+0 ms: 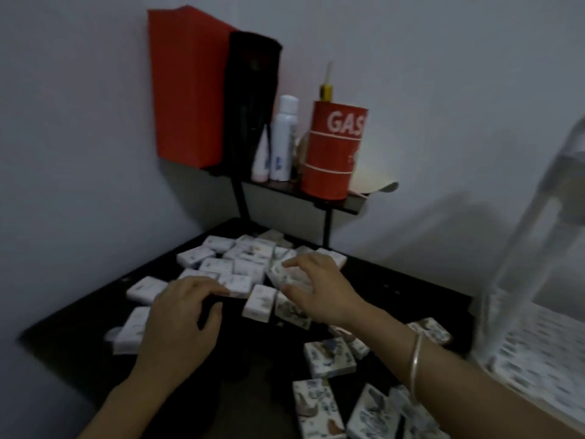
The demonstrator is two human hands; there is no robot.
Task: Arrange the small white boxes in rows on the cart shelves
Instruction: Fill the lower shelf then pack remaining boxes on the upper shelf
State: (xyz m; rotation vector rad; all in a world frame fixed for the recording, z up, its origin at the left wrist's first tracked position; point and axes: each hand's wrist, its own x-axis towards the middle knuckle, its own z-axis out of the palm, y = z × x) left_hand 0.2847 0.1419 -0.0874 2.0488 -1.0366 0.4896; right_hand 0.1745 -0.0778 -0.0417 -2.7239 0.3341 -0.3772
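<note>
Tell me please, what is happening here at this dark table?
A person is sorting small white boxes that lie scattered on a black table. The right hand pinches a tilted box between thumb and fingers. The left hand lies flat, with its fingertips on a neighbouring box. At the right, the white cart, blurred, already holds boxes in rows on its shelf.

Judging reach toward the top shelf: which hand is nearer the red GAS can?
Right. The right hand, pinching a white box, sits below the red GAS can, slightly left; the left hand rests on boxes farther left, nearer the camera.
</note>
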